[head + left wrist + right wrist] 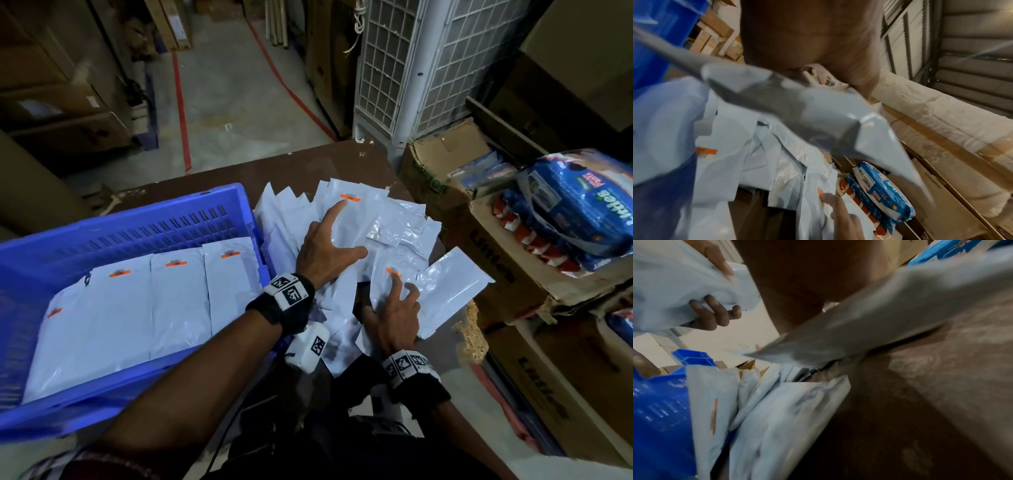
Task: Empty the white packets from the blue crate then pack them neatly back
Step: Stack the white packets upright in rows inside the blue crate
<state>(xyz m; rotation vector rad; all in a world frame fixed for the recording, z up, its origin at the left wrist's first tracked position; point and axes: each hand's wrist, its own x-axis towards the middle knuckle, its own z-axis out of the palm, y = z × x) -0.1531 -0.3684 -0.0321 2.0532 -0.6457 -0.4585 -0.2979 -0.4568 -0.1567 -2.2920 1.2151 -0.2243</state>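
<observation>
While the head view shows several flat white plastic packets (178, 298) already laid side by side in the blue slatted plastic crate (144, 219) at nine o'clock, a loose heap of white packets (387, 233) waits on the brown table (308, 164) at one o'clock, so repacking looks partly done. Left hand (325, 246) and right hand (397, 315) press spread fingers onto that heap. Both wrist views are blurred; the right wrist view shows the left hand's fingers (719, 311) curled under a packet.

I stand at a dark brown table (301, 168). On it, at my left, sits the blue crate (144, 219). Just beside the crate, at the right, a loose pile of white packets (383, 222) lies on the tabletop.
</observation>
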